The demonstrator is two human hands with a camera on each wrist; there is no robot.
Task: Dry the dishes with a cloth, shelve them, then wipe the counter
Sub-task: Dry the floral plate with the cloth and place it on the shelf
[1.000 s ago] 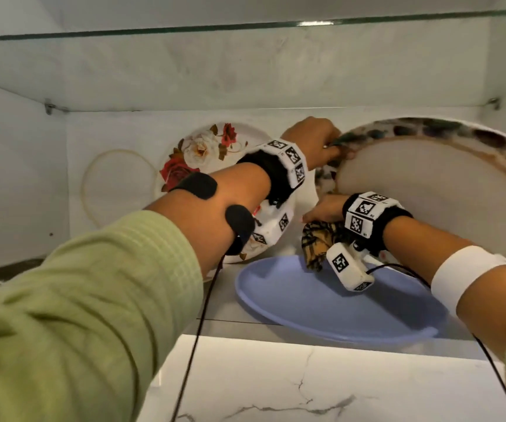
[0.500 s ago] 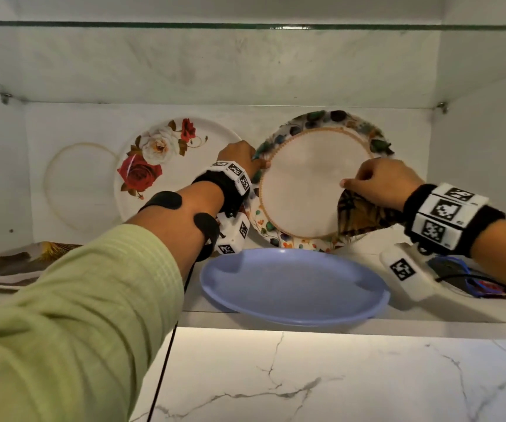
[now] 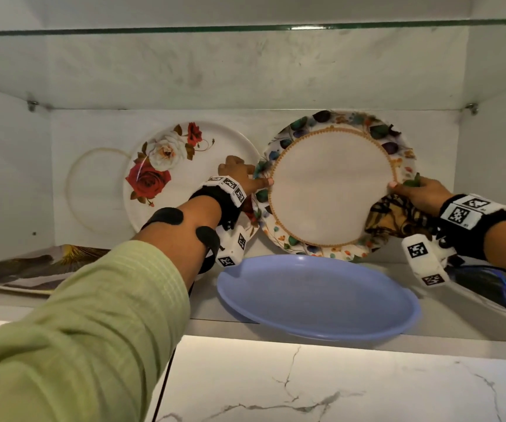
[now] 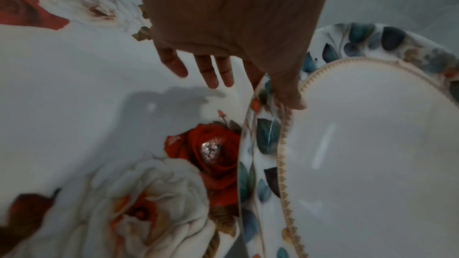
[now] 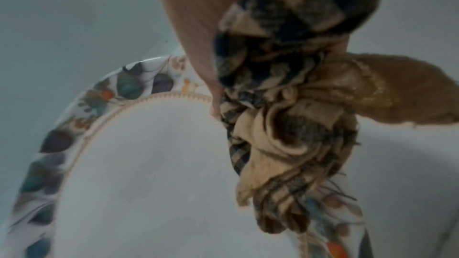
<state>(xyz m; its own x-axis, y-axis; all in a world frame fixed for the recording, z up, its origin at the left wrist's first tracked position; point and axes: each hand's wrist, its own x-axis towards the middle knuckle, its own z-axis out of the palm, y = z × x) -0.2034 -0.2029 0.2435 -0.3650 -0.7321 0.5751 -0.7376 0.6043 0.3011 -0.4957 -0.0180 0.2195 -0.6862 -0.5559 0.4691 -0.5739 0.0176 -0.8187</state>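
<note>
Leaf-bordered plate (image 3: 331, 190): stands on edge at the back of the shelf (image 3: 203, 312), just right of a rose plate (image 3: 169, 166) and behind a flat blue plate (image 3: 318, 296). Left hand (image 3: 239, 178) pinches its left rim with thumb in front, other fingers (image 4: 213, 72) spread behind; right hand (image 3: 422, 193) pinches the right rim, checked cloth (image 3: 395, 217) bunched in the palm. Likely rigid, glossy, breakable; best gripped by opposite rims.

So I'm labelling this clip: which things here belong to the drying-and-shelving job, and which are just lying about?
Job:
leaf-rimmed plate, held by left hand and right hand
checked cloth
rose plate
blue plate
shelf
counter

Lying about:
patterned tray
</note>
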